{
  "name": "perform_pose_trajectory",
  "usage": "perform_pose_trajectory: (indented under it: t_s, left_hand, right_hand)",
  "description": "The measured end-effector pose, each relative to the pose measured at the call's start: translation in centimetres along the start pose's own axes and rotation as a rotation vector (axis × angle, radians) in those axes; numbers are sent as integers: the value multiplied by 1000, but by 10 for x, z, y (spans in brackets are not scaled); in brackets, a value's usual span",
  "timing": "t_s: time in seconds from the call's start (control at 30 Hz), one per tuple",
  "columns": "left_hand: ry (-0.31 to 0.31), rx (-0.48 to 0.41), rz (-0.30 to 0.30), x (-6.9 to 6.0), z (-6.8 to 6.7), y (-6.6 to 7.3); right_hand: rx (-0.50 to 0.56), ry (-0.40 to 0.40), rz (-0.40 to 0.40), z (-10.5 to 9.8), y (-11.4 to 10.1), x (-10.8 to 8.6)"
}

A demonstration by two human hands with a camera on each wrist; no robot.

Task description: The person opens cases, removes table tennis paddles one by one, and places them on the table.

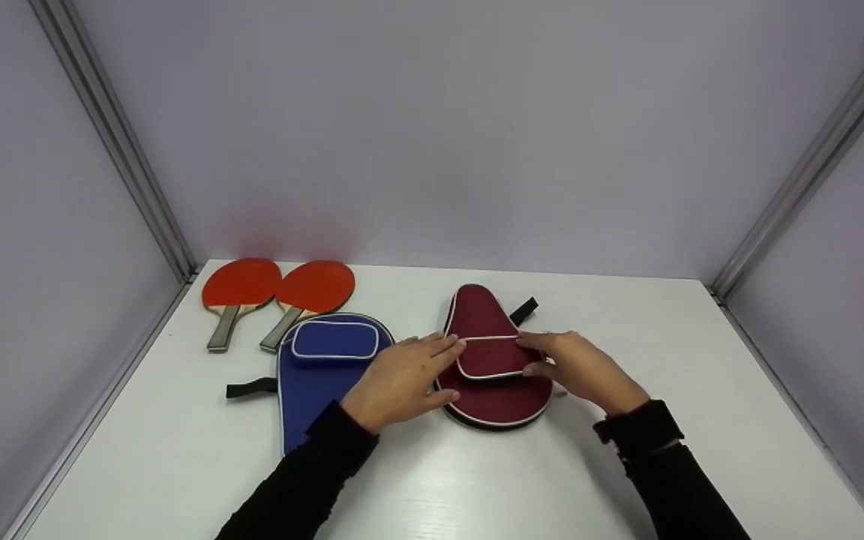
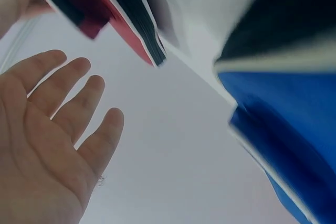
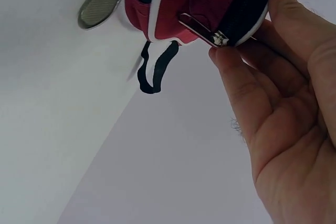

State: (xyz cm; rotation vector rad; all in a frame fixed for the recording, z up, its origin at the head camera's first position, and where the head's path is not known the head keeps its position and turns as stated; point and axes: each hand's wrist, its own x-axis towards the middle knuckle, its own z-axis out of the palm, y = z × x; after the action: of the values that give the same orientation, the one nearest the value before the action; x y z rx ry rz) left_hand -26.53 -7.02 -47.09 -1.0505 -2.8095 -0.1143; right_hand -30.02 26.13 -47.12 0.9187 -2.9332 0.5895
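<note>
A dark red table tennis bat case (image 1: 496, 401) with white piping lies on the white table, its narrow end toward the back wall. Across its middle is a raised zipped pocket (image 1: 488, 357). My right hand (image 1: 582, 371) pinches the right end of this pocket between thumb and fingers; in the right wrist view a small zip slider (image 3: 219, 39) sits beside a fingertip. Palm down, my left hand (image 1: 406, 379) is at the case's left edge with straight, spread fingers. The left wrist view shows those fingers (image 2: 97, 140) apart from the case, holding nothing.
Left of the red case lies a blue bat case (image 1: 308, 397), partly under my left forearm. Two red table tennis bats (image 1: 242, 283) lie behind it at the table's back left. A black strap (image 1: 524, 310) sticks out behind the red case. Pale walls enclose the table.
</note>
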Motion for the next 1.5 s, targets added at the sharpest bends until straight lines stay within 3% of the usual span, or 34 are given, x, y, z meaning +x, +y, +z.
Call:
perform_pose_trajectory:
  t_s: [0.33,0.67,0.97,1.23,1.5]
  left_hand:
    - [-73,15,-23,34,-3,33]
    - [-133,-18,-80,68,-6,45]
    - [-76,24,-94,72,-2,50]
    - [4,48,-130,73,7,54]
    - [23,38,-164,73,13,58]
  right_hand:
    - [-1,14,-36,5,-3,2]
    - [24,7,-36,8,-1,2]
    - [35,2,-35,1,4,-2]
    - [27,-41,90,-16,16,-13]
    - [8,-203,188,-19,25,-20]
